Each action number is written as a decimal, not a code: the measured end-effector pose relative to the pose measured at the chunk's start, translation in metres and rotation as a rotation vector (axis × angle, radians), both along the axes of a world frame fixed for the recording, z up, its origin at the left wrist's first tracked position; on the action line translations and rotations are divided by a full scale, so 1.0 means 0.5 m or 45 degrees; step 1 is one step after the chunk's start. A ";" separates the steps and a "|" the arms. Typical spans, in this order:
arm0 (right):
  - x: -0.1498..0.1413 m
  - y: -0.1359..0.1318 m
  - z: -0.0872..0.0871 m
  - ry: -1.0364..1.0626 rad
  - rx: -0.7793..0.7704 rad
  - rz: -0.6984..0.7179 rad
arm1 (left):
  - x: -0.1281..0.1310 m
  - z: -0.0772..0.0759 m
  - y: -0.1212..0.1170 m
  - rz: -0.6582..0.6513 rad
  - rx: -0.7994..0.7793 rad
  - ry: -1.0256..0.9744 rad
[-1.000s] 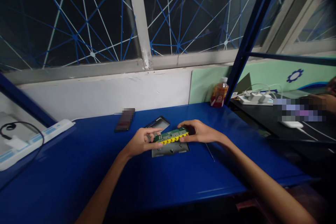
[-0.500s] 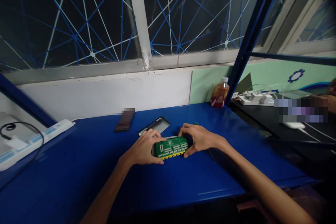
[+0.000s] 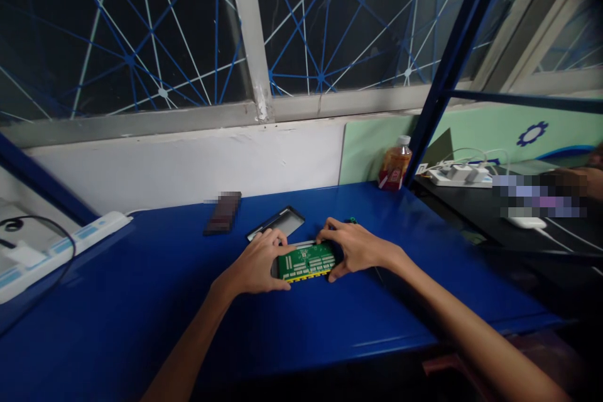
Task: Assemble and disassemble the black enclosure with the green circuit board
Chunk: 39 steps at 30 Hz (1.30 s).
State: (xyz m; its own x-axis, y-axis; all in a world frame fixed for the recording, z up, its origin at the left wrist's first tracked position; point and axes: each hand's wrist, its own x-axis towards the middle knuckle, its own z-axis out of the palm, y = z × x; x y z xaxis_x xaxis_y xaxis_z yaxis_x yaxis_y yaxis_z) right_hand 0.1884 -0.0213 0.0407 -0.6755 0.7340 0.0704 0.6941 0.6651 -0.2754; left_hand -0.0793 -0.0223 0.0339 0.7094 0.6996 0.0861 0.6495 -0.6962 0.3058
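Tipped flatter since 1 second ago, green rectangular circuit board with yellow front edge (image 3: 307, 259) low over glossy blue desk (image 3: 301, 326), left bare hand (image 3: 258, 262) grasping its left end, right bare hand (image 3: 355, 249) its right, black-rimmed rectangular shell (image 3: 285, 222) just behind.

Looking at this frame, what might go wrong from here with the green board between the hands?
Uneven pressure from the left hand and right hand, which grip opposite ends, might tilt or flex the circuit board.
The left hand could nudge the open cover lying just beyond it.
The right hand might knock the small green item behind it.
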 end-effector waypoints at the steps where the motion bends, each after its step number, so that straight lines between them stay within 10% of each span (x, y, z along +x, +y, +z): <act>1: 0.001 0.000 0.000 0.015 -0.001 0.002 | 0.000 0.000 0.000 0.002 -0.001 -0.002; 7: 0.018 0.017 0.004 0.170 0.017 -0.075 | -0.002 0.003 -0.002 0.004 -0.004 -0.005; 15: 0.093 0.082 -0.027 -0.061 0.193 -0.796 | -0.002 0.007 -0.004 0.034 -0.055 0.030; 26: 0.115 0.107 -0.059 0.284 -0.431 -0.666 | -0.003 0.004 0.001 0.036 -0.094 0.001; 39: 0.109 0.086 -0.004 1.077 0.369 -0.830 | 0.017 -0.021 -0.003 0.033 0.105 -0.174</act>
State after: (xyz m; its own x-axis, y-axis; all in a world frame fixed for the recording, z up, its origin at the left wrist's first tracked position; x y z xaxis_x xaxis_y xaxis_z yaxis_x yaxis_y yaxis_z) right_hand 0.2431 0.0218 0.0386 0.1822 0.8126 0.5536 0.5961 0.3565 -0.7194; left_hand -0.0710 -0.0239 0.0234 0.6690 0.7040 0.2384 0.6239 -0.7063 0.3347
